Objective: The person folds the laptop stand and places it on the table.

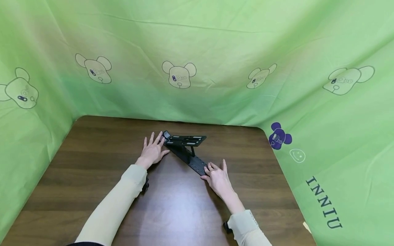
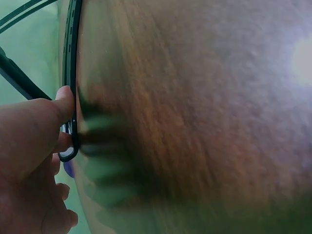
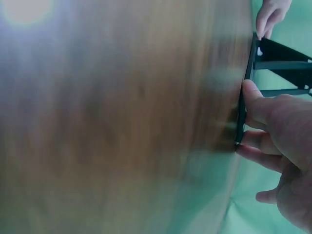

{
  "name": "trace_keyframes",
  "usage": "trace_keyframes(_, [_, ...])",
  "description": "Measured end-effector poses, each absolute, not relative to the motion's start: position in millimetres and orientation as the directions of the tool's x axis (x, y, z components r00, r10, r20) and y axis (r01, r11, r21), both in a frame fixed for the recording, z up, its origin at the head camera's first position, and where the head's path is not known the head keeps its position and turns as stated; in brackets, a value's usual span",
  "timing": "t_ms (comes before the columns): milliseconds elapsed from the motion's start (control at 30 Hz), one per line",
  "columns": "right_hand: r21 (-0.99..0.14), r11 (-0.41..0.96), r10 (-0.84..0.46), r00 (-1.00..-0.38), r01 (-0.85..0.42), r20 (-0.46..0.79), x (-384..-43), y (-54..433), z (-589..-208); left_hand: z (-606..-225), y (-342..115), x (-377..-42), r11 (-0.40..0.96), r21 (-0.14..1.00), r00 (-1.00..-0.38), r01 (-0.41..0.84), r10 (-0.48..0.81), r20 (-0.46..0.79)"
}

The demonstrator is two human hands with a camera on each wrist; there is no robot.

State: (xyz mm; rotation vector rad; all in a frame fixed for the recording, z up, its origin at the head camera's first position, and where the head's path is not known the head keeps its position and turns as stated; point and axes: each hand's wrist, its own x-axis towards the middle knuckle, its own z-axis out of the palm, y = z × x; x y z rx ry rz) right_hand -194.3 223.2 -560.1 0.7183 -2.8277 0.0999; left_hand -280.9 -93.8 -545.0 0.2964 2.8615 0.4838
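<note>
As head shows, stand (image 1: pixel 186 155), fuller (wrists: cropped)

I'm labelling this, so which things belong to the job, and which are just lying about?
In the job:
black folding stand
left hand and right hand, both touching it

Just around:
wooden table
printed green cloth
pale thing, table's right edge, unclear

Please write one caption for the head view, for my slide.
Left hand and right hand touching opposite ends of a propped-open black stand on a brown table.

Matt stand (image 1: pixel 197 164), cloth backdrop (image 1: pixel 215 41), tabletop (image 1: pixel 175 208) — glossy wood
</note>
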Motion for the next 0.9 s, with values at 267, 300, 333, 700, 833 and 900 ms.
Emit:
trace_keyframes(267, [0.058,0.868,-0.484,-0.813,-0.493,0.325,-189,217,-563,-545,-92,-290,0.923,0.372,-0.956,0.099,0.192,-0.220])
trace_keyframes(300, [0.064,0.865,-0.488,-0.804,-0.498,0.340,-188,216,-564,-545,-92,-290,0.923,0.372,-0.955,0.093,0.188,-0.228])
trace_keyframes(333, [0.066,0.863,-0.489,-0.798,-0.500,0.352,-188,216,-565,-545,-92,-290,0.924,0.372,-0.955,0.090,0.186,-0.232])
trace_keyframes(700, [-0.013,0.897,-0.422,-0.863,-0.442,0.277,-181,212,-558,-553,-88,-285,0.910,0.410,-0.962,0.063,0.165,-0.218])
trace_keyframes(833, [-0.160,0.906,-0.347,-0.905,-0.391,0.246,-183,217,-552,-557,-92,-275,0.892,0.448,-0.970,0.056,0.156,-0.188])
trace_keyframes(900, [-0.211,0.894,-0.348,-0.909,-0.396,0.230,-188,224,-550,-556,-94,-269,0.886,0.458,-0.975,0.074,0.160,-0.152])
